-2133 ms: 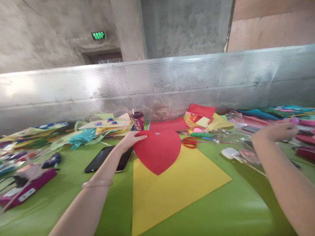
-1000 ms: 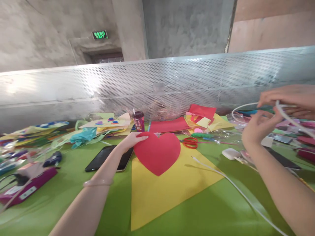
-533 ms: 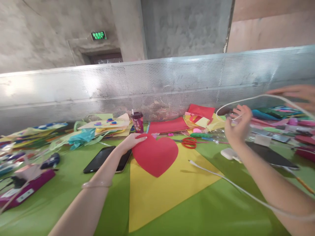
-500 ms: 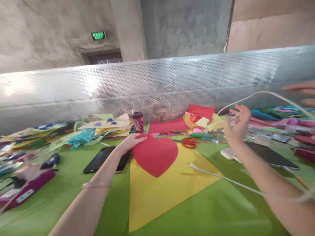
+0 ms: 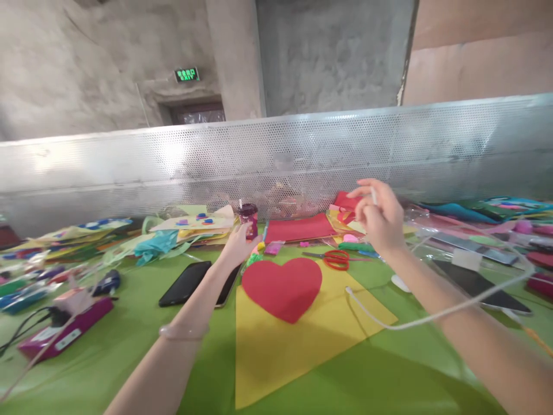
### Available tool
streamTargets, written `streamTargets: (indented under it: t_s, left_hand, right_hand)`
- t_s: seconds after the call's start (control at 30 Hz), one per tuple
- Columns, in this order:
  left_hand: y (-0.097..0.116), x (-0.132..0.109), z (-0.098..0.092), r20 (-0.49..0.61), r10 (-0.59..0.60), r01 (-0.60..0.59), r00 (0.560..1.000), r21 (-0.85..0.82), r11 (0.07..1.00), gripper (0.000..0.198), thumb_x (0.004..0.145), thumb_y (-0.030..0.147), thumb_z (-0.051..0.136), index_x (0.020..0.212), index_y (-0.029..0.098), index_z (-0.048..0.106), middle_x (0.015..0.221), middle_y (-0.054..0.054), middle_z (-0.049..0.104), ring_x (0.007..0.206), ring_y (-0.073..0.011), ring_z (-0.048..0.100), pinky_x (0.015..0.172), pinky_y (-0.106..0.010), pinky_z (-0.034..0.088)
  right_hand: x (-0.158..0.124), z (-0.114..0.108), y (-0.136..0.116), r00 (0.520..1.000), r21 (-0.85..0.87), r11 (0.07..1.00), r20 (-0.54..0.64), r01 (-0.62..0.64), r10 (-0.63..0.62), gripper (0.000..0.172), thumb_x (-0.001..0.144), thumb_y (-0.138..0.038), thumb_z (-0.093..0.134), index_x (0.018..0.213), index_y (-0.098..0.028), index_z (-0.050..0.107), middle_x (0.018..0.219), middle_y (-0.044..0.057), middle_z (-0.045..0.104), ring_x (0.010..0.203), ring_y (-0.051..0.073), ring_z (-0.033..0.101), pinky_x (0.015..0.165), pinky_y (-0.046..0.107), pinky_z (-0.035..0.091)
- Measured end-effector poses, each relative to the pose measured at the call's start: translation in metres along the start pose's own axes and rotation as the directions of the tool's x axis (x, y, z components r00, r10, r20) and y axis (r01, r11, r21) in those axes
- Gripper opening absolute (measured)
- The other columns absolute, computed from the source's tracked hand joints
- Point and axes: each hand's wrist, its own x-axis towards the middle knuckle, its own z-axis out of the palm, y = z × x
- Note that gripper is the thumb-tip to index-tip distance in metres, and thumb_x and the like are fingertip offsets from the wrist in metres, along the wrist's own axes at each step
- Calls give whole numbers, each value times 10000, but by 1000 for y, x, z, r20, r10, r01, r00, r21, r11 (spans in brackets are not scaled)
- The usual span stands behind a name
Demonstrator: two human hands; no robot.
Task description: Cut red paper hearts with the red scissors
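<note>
A red paper heart (image 5: 283,288) lies over the upper part of a yellow paper sheet (image 5: 276,369). Beyond it, my left hand (image 5: 241,246) reaches out with fingers apart, holding nothing, in front of a dark lidded cup with a straw (image 5: 248,213). My right hand (image 5: 382,222) is raised at centre right, fingers curled round a white cable (image 5: 415,323); a short white piece sticks up between them. The cable loops out to the right and back, its plug end over the yellow sheet. Red-handled scissors (image 5: 336,260) lie behind the sheet.
Black phones (image 5: 185,283) lie left of the sheet; a dark tablet (image 5: 484,285) is at the right. A purple power strip (image 5: 67,328) with plugs sits far left. Coloured paper (image 5: 298,228) and craft pieces line the back, below a perforated metal panel (image 5: 311,150).
My left hand has let go of the red heart, which now rests on the yellow sheet. My right hand has moved left with the cable. Another hand at the right edge has gone from view.
</note>
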Motion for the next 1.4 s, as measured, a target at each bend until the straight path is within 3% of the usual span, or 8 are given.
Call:
streamTargets:
  t_s: [0.27,0.47,0.73,0.87,1.07,1.2,1.3,1.4]
  left_hand:
    - [105,-67,-9,87,370,-324,925,-326,888,672,704,399,627,1300,206,384,1303,-92,462,1204,-303,384,972,-390,325]
    - [82,-83,-17,238,209,-143,948,-266,953,493,692,371,639,1149,232,516,1113,-65,589,1036,-255,527,880,-346,406]
    - [49,-88,0,327,124,34,937,-436,899,409,705,375,629,1054,172,561,977,-75,630,891,-215,581,814,-319,439]
    - [44,-91,-19,342,-78,215,936,-384,898,395,678,438,624,980,184,609,869,-52,670,857,-241,605,765,-325,459]
    - [23,-100,-48,389,-257,408,885,-380,830,356,694,487,593,856,177,660,891,-73,690,905,-266,608,815,-343,437]
    - [7,-103,-52,436,-310,514,845,-503,695,420,695,517,587,886,149,659,948,-114,680,936,-264,602,809,-333,442]
    - [1,-108,-55,450,-369,580,813,-573,579,412,675,514,611,894,168,656,978,-112,672,923,-243,600,749,-313,464]
    - [5,-118,-60,487,-328,587,809,-658,472,388,632,488,663,893,202,666,941,-70,679,836,-215,607,659,-282,478]
  right_hand:
    - [9,49,-84,722,242,867,669,-436,176,284,673,-99,395,917,-184,514,723,18,589,390,69,376,338,212,283]
    - [-8,63,-78,562,246,784,812,-571,155,254,655,-62,373,828,-164,529,705,41,606,507,92,415,381,199,265]
    - [-6,78,-73,557,187,852,819,-489,139,255,866,-290,341,1044,-165,474,884,89,623,685,144,551,466,222,398]
    - [-15,56,-41,619,-201,976,758,-79,206,454,863,-515,315,1068,-162,513,860,96,623,757,190,583,607,287,438]
    - [-41,1,-16,94,-730,571,643,375,760,399,551,-481,680,377,-183,479,419,22,491,417,205,530,471,340,415]
    - [-46,-11,-34,-214,-713,594,556,374,803,423,671,-297,577,310,-193,383,320,-31,400,272,108,381,389,260,358]
    - [-40,-8,-51,-335,-616,714,631,333,700,344,701,-142,483,365,-179,420,343,-42,411,286,87,377,378,217,329]
    - [-25,2,-67,-270,-570,813,769,122,579,236,778,-195,438,560,-171,522,433,-50,457,304,70,388,373,199,340]
